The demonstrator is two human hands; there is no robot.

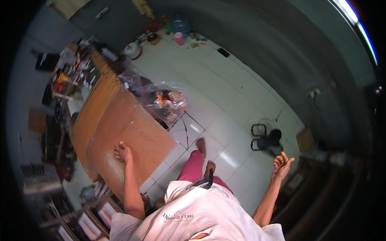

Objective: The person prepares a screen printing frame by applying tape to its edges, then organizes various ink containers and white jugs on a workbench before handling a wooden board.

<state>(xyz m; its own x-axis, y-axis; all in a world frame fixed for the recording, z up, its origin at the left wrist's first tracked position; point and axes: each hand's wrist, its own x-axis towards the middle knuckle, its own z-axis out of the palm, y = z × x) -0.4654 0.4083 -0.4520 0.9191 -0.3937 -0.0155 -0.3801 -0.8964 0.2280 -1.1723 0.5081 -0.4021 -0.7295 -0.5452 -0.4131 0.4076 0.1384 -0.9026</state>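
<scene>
At left, over a flat brown board (138, 120), scuffed and speckled pale, with left hand (122, 152) loosely curled; at right, with fingers of right hand (282, 165) partly spread.

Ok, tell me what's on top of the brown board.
The brown board bears a pale, dusty-looking patch near the left hand. The surface directly beneath the hand is covered; whether the hand touches it, I can't tell.

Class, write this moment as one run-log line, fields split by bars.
left hand: over brown board, contact unclear | right hand: out to side, nothing visibly held | clear plastic bag: by board edge
</scene>
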